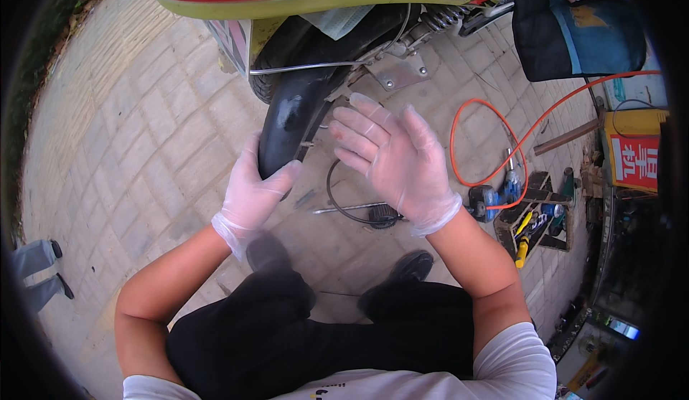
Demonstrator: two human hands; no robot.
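My left hand [256, 188], in a clear thin glove, wraps round the lower end of a smooth black inner tube [281, 129]; its fingers are partly hidden behind the rubber. The tube hangs from the rear wheel area of a yellow-green scooter [273, 7], with a pale scuffed patch on its surface and a short valve stem [307, 144] on its inner side. Just right of the tube, my gloved right hand [395, 149] is open, palm showing and fingers stretched out, holding nothing. The nearby tire [263, 88] is partly covered by the tube.
An orange hose [453, 131] loops over the paving at right. Beside it lie a blue power tool [482, 200] and a tool rack [556, 228] with several tools. A black pump-like part [384, 215] with a thin hose rests between my feet and the scooter. Another person's legs [41, 274] show at far left.
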